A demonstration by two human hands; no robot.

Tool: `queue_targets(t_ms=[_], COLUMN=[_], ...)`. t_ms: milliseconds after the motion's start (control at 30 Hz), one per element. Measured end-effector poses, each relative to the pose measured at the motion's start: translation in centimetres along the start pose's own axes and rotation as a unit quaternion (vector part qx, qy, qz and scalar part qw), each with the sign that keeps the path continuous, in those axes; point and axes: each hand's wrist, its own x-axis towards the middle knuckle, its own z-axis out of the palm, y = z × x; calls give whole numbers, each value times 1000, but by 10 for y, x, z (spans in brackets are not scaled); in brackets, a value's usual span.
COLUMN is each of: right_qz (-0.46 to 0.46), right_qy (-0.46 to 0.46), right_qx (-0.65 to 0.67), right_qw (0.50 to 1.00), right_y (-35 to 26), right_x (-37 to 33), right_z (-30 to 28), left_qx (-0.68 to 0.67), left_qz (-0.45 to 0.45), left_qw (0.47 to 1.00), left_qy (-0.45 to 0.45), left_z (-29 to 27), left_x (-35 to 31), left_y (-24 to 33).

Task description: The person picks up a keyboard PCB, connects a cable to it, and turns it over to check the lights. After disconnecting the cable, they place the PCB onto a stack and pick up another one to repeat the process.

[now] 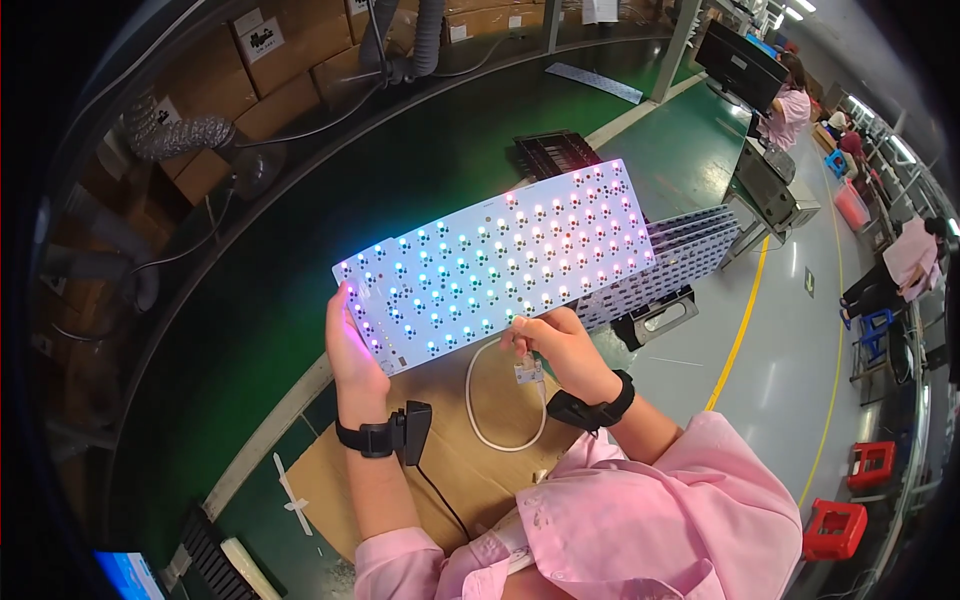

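Note:
A white keyboard circuit board (480, 270) is held up tilted in front of me, its rows of small lights glowing blue, green, pink and red. My left hand (352, 345) is closed round its left end, thumb on the face. At the lower edge, the thumb and fingers of my right hand (565, 350) pinch the board. A white cable (470, 400) loops down beneath that hand, with a pale tag or connector (528, 372) hanging by the fingers. Whether the fingers also grip the cable is hidden.
Behind the board stands a stack of similar circuit boards (690, 255) beside a black tray (558, 153). Brown cardboard (330, 490) covers part of the green bench (270, 290). Another board strip (595, 82) lies far back. A monitor (738, 65) and a person in pink (787, 110) are at far right.

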Motion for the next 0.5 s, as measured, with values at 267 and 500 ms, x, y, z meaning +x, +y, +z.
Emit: queue_targets(t_ms=[267,500], right_qz=[-1,19], right_qy=[-8,-7], right_qx=[30,69], right_qw=[1000,997], right_y=[5,3], right_x=[3,2], right_z=[-3,-3], left_qx=[-5,-5], left_qz=[-1,5], left_qw=[1000,1000], left_qy=[-11,-5], left_z=[-3,0], left_x=[1,-1], left_y=[0,0])
